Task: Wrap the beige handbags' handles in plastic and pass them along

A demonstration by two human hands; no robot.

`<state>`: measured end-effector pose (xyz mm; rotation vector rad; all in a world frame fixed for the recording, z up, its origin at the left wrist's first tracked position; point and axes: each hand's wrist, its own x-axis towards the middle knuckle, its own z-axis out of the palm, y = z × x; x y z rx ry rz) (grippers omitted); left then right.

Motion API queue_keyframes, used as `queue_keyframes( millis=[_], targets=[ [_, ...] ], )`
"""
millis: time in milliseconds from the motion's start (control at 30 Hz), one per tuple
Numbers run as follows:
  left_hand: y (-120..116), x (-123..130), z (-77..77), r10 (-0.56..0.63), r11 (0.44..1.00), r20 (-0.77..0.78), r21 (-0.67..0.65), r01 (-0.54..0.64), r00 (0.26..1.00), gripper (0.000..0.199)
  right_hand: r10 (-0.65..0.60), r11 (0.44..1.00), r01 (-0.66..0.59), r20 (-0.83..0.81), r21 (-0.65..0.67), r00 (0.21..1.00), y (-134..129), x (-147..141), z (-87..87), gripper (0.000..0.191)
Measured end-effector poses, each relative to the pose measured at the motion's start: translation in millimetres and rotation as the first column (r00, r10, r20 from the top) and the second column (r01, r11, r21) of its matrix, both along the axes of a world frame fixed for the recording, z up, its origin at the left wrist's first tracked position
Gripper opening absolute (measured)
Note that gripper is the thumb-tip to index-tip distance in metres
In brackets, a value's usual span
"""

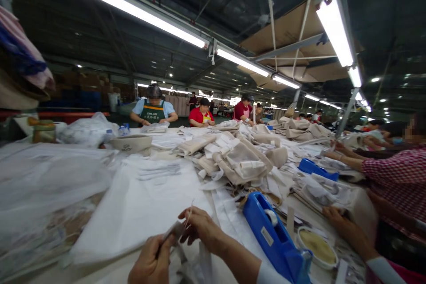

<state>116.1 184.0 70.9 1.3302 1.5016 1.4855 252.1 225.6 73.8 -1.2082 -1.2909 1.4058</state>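
Observation:
Near the bottom centre, my left hand is closed, thumb on top, around a small folded piece of grey-beige fabric. My right hand is just beyond it, fingers bent and pinched at a thin pale string that sticks up above the fingertips. Whether the string is joined to the fabric cannot be made out. Loose strips of the same cloth hang below the two hands. Beneath and beyond them lies a stack of white plastic bags. A blue tape dispenser stands right of my right forearm.
A heap of beige fabric pieces covers the table's middle. Right of the dispenser is a round tub of yellowish paste. A second blue dispenser lies farther back. A co-worker's hand reaches in from the right; other people work across the table.

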Motion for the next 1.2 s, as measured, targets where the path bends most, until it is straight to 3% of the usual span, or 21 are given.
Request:
queue_keyframes(
  millis=[133,300,367,467,500,567,667,733,800,967,1100,1200],
  targets=[
    [-6.0,-5.0,6.6,0.085,0.994,0.145,-0.073,-0.075,0.986,0.031,0.004,1.0,-0.003,0.098,-0.007,0.995,-4.2,7.2,5.4,0.012],
    [-10.9,-6.7,9.5,-0.006,0.988,0.228,0.152,-0.029,0.974,0.022,-0.076,0.983,0.056,0.108,0.177,0.991,-12.8,11.8,24.2,0.038],
    [-13.5,-4.2,9.1,-0.072,0.971,0.173,0.236,0.029,0.982,0.019,-0.014,0.966,-0.013,0.103,0.258,0.995,-17.1,8.6,31.1,0.042],
    [-13.1,-0.8,1.8,-0.135,0.948,0.063,0.298,0.11,0.989,0.018,0.071,0.947,-0.098,0.1,0.307,0.992,-19.7,1.1,32.4,0.017],
    [-10.9,-0.1,-2.9,-0.12,0.947,0.041,0.305,0.102,0.992,0.019,0.067,0.949,-0.091,0.089,0.302,0.994,-19.1,-0.6,31.1,0.01],
    [-3.6,0.7,-13.7,-0.049,0.947,-0.013,0.318,0.051,0.999,0.031,0.027,0.959,-0.04,0.049,0.281,0.998,-17.5,-1.9,28.6,0.013],
    [7.3,0.1,-25.0,0.003,0.931,-0.276,0.353,0.098,0.961,0.03,-0.001,0.963,0.005,-0.016,0.27,1.0,-19.5,-1.7,29.7,0.021],
    [10.2,-0.5,-25.2,-0.054,0.927,-0.498,0.297,0.229,0.866,0.016,0.008,0.959,0.005,-0.044,0.283,0.999,-23.3,-2.7,32.5,0.021],
    [9.2,0.2,-20.3,-0.096,0.941,-0.615,0.2,0.273,0.783,0.021,-0.01,0.961,0.031,-0.077,0.276,0.997,-25.3,-4.9,33.7,0.022],
    [3.2,7.1,-7.5,-0.073,0.986,-0.707,0.054,0.156,0.703,0.027,-0.24,0.956,0.257,-0.122,0.145,0.963,-7.2,-3.0,24.9,0.039],
    [3.5,10.0,-4.6,-0.084,0.99,-0.656,0.03,0.137,0.75,0.028,-0.268,0.959,0.261,0.053,0.109,0.962,-0.2,11.8,23.8,0.046],
    [5.5,8.3,-3.8,-0.065,0.993,-0.573,0.041,0.107,0.817,0.039,-0.358,0.928,0.327,0.173,0.18,0.918,-32.5,22.2,27.2,0.044]
  ],
)
